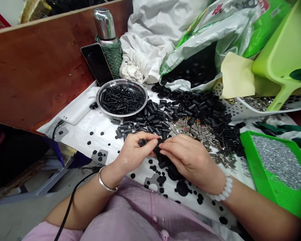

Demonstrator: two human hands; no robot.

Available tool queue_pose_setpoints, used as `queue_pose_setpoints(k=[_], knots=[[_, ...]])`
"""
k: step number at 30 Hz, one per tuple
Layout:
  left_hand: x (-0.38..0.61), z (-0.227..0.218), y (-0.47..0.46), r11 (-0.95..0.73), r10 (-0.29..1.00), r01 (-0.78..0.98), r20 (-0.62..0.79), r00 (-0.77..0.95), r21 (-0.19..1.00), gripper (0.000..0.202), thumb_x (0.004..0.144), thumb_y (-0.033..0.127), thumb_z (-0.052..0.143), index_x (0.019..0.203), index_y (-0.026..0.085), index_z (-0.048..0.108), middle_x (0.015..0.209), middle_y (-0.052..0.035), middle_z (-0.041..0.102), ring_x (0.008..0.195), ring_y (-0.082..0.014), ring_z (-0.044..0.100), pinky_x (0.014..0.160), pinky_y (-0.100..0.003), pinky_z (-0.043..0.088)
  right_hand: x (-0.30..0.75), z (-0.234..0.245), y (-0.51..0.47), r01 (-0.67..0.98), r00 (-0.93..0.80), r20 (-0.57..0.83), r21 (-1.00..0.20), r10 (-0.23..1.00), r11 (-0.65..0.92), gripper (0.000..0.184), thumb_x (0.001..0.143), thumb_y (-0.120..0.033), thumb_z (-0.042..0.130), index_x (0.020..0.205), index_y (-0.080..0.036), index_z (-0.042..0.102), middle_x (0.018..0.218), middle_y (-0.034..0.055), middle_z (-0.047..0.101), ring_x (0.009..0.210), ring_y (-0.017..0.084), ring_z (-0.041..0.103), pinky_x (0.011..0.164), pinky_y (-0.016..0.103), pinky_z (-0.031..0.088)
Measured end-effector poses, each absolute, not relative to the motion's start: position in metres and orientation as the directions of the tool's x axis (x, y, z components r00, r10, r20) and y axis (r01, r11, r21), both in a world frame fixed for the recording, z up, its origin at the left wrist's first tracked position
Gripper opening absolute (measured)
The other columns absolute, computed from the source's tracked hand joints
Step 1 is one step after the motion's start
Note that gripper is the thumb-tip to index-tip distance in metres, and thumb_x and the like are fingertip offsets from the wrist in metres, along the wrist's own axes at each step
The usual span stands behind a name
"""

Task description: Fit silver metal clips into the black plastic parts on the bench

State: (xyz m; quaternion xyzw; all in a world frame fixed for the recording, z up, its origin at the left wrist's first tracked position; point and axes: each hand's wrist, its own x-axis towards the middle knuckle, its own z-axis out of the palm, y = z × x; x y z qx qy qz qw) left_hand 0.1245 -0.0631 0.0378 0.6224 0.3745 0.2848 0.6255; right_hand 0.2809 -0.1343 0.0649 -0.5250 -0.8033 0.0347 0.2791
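A small black rubber sleeve (142, 142) is pinched between the thumb and forefinger of the left hand (132, 155), and a second black piece (159, 146) is held in a narrow grip by the right hand (190, 157), both near the front edge of the sheet-covered tabletop (75, 140). Black sleeves (190, 112), too numerous to count, are heaped beyond the two hands. One steel dish (98, 97) of black ribbed parts is placed toward the rear, and one green tray (251, 157) of silver pieces at the right edge.

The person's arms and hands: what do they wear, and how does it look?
The left arm wears a plain silver bangle at the wrist, and a thin black cable runs across it. The right arm wears a bracelet of round white beads. The forearms are bare; the lilac buttoned top shows below.
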Motion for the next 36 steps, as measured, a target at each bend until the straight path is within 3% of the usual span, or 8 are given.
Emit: queue_pose_setpoints(k=[3, 5, 9, 16, 23, 28, 32, 36], knots=[[0.126, 0.038, -0.063, 0.107, 0.824, 0.088, -0.138, 0.55, 0.99, 0.018, 0.073, 0.025, 0.062, 0.085, 0.012, 0.068, 0.083, -0.005, 0.065, 0.05, -0.0099, 0.06, 0.049, -0.021, 0.051, 0.277, 0.062, -0.133, 0.851, -0.299, 0.437, -0.279, 0.848, 0.445, 0.017, 0.087, -0.016, 0.047, 0.083, -0.016, 0.063, 0.079, 0.008, 0.065, 0.073, 0.017, 0.056, 0.066, 0.032, 0.047], [0.128, 0.04, -0.064, 0.149, 0.816, 0.103, -0.181, 0.549, 0.983, 0.018, 0.073, 0.024, 0.062, 0.084, 0.012, 0.068, 0.073, -0.0032, 0.065, 0.048, -0.0101, 0.06, 0.047, -0.02, 0.05, 0.276, 0.06, -0.133, 0.858, -0.287, 0.438, -0.277, 0.852, 0.432, 0.017, 0.086, -0.015, 0.047, 0.082, -0.015, 0.063, 0.078, 0.0084, 0.064, 0.073, 0.017, 0.055, 0.066, 0.033, 0.046], [0.131, 0.041, -0.067, 0.225, 0.78, 0.117, -0.251, 0.574, 0.967, 0.017, 0.076, 0.022, 0.058, 0.085, 0.011, 0.068, 0.052, 0.0004, 0.06, 0.046, -0.0099, 0.058, 0.046, -0.018, 0.047, 0.275, 0.057, -0.133, 0.844, -0.252, 0.439, -0.336, 0.862, 0.418, 0.015, 0.085, -0.014, 0.048, 0.079, -0.014, 0.062, 0.083, 0.0104, 0.061, 0.076, 0.019, 0.055, 0.067, 0.034, 0.048], [0.131, 0.042, -0.066, 0.231, 0.758, 0.072, -0.226, 0.612, 0.97, 0.02, 0.079, 0.024, 0.057, 0.091, 0.01, 0.066, 0.055, 0.0007, 0.061, 0.052, -0.0095, 0.059, 0.054, -0.019, 0.05, 0.279, 0.059, -0.132, 0.797, -0.166, 0.389, -0.489, 0.906, 0.356, 0.011, 0.086, -0.014, 0.048, 0.083, -0.016, 0.058, 0.103, 0.013, 0.059, 0.092, 0.019, 0.058, 0.077, 0.034, 0.05], [0.121, 0.051, -0.068, -0.097, 0.758, 0.06, 0.035, 0.651, 0.993, 0.025, 0.08, 0.02, 0.057, 0.101, 0.008, 0.064, 0.066, -0.002, 0.059, 0.059, -0.0109, 0.057, 0.062, -0.025, 0.049, 0.284, 0.062, -0.137, 0.659, -0.012, 0.383, -0.692, 0.924, 0.295, 0.007, 0.083, -0.014, 0.055, 0.081, -0.018, 0.06, 0.097, 0.0073, 0.064, 0.092, 0.016, 0.06, 0.081, 0.03, 0.048], [0.115, 0.04, -0.072, -0.431, 0.719, 0.059, 0.304, 0.625, 0.9, 0.025, 0.081, 0.015, 0.056, 0.105, 0.013, 0.063, 0.09, -0.0071, 0.059, 0.074, -0.0122, 0.057, 0.068, -0.025, 0.049, 0.288, 0.062, -0.138, 0.445, 0.153, 0.288, -0.874, 0.945, 0.194, 0.004, 0.08, -0.018, 0.06, 0.076, -0.019, 0.062, 0.095, 0.0047, 0.066, 0.091, 0.017, 0.062, 0.079, 0.031, 0.05], [0.119, 0.03, -0.072, -0.633, 0.649, 0.096, 0.459, 0.607, 0.768, 0.023, 0.082, 0.012, 0.055, 0.103, 0.016, 0.063, 0.093, -0.0073, 0.061, 0.081, -0.0139, 0.058, 0.07, -0.025, 0.049, 0.285, 0.061, -0.137, 0.402, 0.164, 0.272, -0.896, 0.948, 0.188, 0.003, 0.079, -0.018, 0.061, 0.076, -0.019, 0.063, 0.094, 0.0046, 0.066, 0.089, 0.016, 0.062, 0.078, 0.03, 0.051], [0.123, 0.027, -0.069, -0.719, 0.601, 0.111, 0.533, 0.596, 0.686, 0.019, 0.081, 0.008, 0.053, 0.094, 0.016, 0.063, 0.084, -0.0049, 0.063, 0.076, -0.0125, 0.059, 0.068, -0.024, 0.049, 0.283, 0.058, -0.137, 0.455, 0.136, 0.308, -0.864, 0.942, 0.217, 0.004, 0.081, -0.018, 0.06, 0.078, -0.019, 0.062, 0.095, 0.0045, 0.065, 0.091, 0.016, 0.06, 0.078, 0.03, 0.051]])
